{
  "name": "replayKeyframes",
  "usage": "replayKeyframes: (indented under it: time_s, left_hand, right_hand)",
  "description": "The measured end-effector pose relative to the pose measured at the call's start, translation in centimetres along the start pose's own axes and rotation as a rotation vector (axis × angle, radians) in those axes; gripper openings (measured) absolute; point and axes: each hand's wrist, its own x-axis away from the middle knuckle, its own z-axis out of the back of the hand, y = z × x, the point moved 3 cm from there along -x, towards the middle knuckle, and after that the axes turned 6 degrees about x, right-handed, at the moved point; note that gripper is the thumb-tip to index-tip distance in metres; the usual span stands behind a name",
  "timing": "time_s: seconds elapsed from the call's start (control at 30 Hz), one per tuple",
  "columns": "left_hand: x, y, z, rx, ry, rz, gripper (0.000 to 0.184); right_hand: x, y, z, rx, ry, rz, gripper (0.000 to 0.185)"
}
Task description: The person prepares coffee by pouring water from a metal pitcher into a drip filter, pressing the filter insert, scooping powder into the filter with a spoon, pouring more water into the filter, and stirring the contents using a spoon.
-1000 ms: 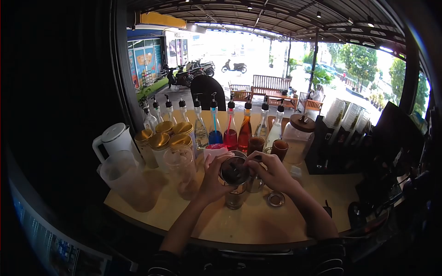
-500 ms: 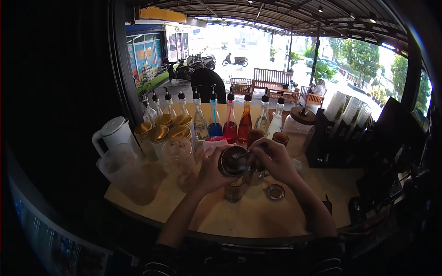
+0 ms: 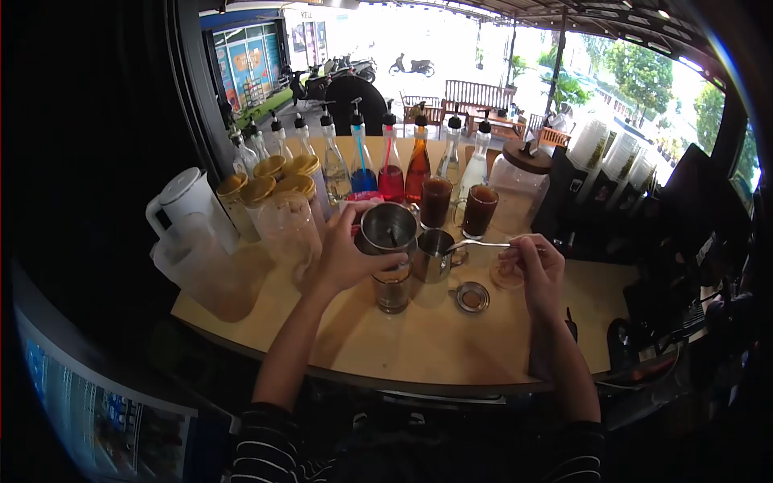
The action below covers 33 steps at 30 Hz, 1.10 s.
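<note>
My left hand (image 3: 348,256) is wrapped around a round metal cup (image 3: 388,217), tipped so its dark inside faces me. Beneath this cup stands a clear glass (image 3: 392,296) on the counter. Out to the right, my right hand (image 3: 538,262) pinches the handle end of a metal spoon (image 3: 489,243). Its other end reaches the rim of a steel pitcher (image 3: 433,264); whether it touches, I cannot tell. Behind are two glass mugs of brown drink, one at the left (image 3: 436,205) and one at the right (image 3: 480,213). A small round metal piece (image 3: 471,297) lies in front of the pitcher.
Several pump bottles (image 3: 390,179) line the back of the wooden counter (image 3: 386,354). Gold-lidded jars (image 3: 258,193), a white jug (image 3: 189,197) and a frosted pitcher (image 3: 197,262) stand left. A wooden-lidded jar (image 3: 519,185) and cup rack (image 3: 592,193) are right.
My right hand has drawn the spoon out of the metal cup and moved right and toward me. My left hand still holds the cup. The camera view has tilted down.
</note>
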Motion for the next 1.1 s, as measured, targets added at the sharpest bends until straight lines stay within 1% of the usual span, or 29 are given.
replayKeyframes:
  time_s: [0.03, 0.1, 0.13, 0.17, 0.23, 0.27, 0.3, 0.37, 0.4, 0.43, 0.5, 0.53, 0.63, 0.67, 0.7, 0.73, 0.77, 0.83, 0.87, 0.93, 0.97, 1.03, 1.07, 1.1]
  left_hand:
    - [0.1, 0.1, -0.1, 0.003, -0.005, 0.015, 0.076]
    - [0.4, 0.1, -0.2, 0.100, 0.020, 0.132, 0.077]
    - [0.5, -0.2, -0.3, 0.088, 0.017, 0.135, 0.078]
    - [0.6, -0.4, -0.5, 0.082, 0.015, 0.142, 0.078]
    - [0.8, -0.3, -0.8, 0.121, 0.000, 0.128, 0.077]
    - [0.9, -0.1, -0.9, 0.102, -0.008, 0.129, 0.078]
    - [1.1, 0.1, -1.0, 0.100, -0.017, 0.131, 0.078]
    - [1.2, 0.5, -1.1, 0.125, 0.005, 0.147, 0.078]
    - [1.3, 0.2, -1.2, 0.126, 0.021, 0.139, 0.077]
    - [1.3, -0.1, -1.3, 0.125, 0.030, 0.136, 0.077]
    - [1.5, -0.5, -1.4, 0.137, 0.072, 0.130, 0.075]
    - [1.7, -0.5, -1.4, 0.132, 0.076, 0.134, 0.075]
    - [1.8, -0.3, -1.6, 0.149, 0.073, 0.127, 0.074]
    - [1.9, -0.1, -1.7, 0.188, 0.072, 0.137, 0.074]
    - [2.0, 0.1, -1.8, 0.227, 0.072, 0.146, 0.073]
    - [2.0, 0.2, -1.9, 0.226, 0.075, 0.144, 0.073]
    - [2.1, 0.3, -1.9, 0.212, 0.077, 0.143, 0.071]
    - [2.2, 0.3, -1.7, 0.197, 0.082, 0.139, 0.070]
    - [2.3, 0.2, -1.6, 0.159, 0.074, 0.147, 0.069]
    - [2.4, 0.2, -1.4, 0.121, 0.066, 0.153, 0.067]
    - [2.3, 0.2, -1.3, 0.120, 0.069, 0.150, 0.067]
    - [2.2, 0.2, -1.3, 0.107, 0.054, 0.105, 0.067]
    - [2.2, 0.3, -1.2, 0.102, 0.060, 0.095, 0.068]
    - [2.2, 0.2, -1.3, 0.104, 0.059, 0.091, 0.068]
  right_hand:
    - [0.7, 0.7, 0.4, 0.001, -0.001, -0.016, 0.020]
    - [2.4, 2.0, 0.8, 0.195, -0.065, -0.038, 0.017]
    - [3.0, 3.0, 1.1, 0.312, -0.124, -0.037, 0.016]
    - [3.6, 3.6, 1.4, 0.305, -0.127, -0.043, 0.016]
    - [4.9, 4.4, 1.5, 0.627, -0.258, 0.017, 0.015]
    - [5.5, 4.7, 1.5, 0.687, -0.276, 0.050, 0.016]
    - [6.1, 5.4, 1.7, 0.683, -0.270, 0.043, 0.016]
    - [7.0, 6.3, 1.8, 0.797, -0.317, 0.313, 0.021]
    - [7.3, 6.8, 1.9, 0.907, -0.390, 0.263, 0.024]
    - [7.2, 6.8, 2.1, 0.909, -0.395, 0.272, 0.024]
    - [7.3, 7.0, 1.4, 1.020, -0.487, 0.410, 0.023]
    - [7.4, 7.1, 1.1, 0.976, -0.492, 0.460, 0.023]
    - [8.5, 8.5, 0.1, 0.882, -0.563, 0.491, 0.019]
    - [8.7, 8.7, -0.1, 0.881, -0.565, 0.492, 0.019]
    - [8.9, 8.9, -0.4, 0.909, -0.617, 0.506, 0.017]
    - [9.1, 9.1, -0.6, 0.937, -0.669, 0.522, 0.015]
    - [9.2, 9.2, -0.7, 0.936, -0.670, 0.527, 0.015]
    - [9.2, 9.6, -0.9, 0.949, -0.751, 0.474, 0.013]
    - [9.2, 9.6, -0.9, 0.950, -0.749, 0.480, 0.013]
    - [8.9, 9.8, -1.0, 0.918, -0.803, 0.402, 0.016]
    - [8.5, 9.6, -1.2, 0.919, -0.803, 0.406, 0.016]
    - [7.2, 8.8, -1.3, 0.839, -0.714, 0.268, 0.020]
    - [6.1, 8.8, -1.5, 0.842, -0.712, 0.269, 0.020]
    - [4.3, 8.6, -1.4, 0.826, -0.533, 0.273, 0.023]
